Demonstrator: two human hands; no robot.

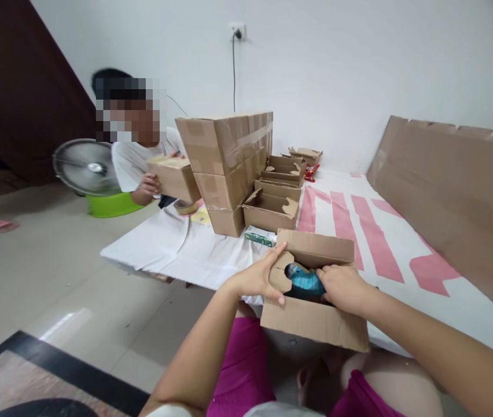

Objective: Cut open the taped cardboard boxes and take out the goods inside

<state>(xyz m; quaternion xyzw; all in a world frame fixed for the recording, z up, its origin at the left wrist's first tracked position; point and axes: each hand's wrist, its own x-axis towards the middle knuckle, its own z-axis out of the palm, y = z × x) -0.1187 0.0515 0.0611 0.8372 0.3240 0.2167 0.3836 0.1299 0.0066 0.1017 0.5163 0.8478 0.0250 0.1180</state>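
An open cardboard box with its flaps spread sits at the table's near edge, in front of me. My left hand grips the box's left end, thumb on the front side and fingers toward the back flap. Inside lies a shiny blue packet. My right hand reaches into the box from the right, its curled fingers on the packet's right end; some fingertips are hidden. Just behind the box, a small green-and-white carton lies on the table.
Taped cardboard boxes are stacked mid-table, with open boxes beside them and a red packet behind. Across the table a person holds a box near a tape roll. A large cardboard sheet leans at right.
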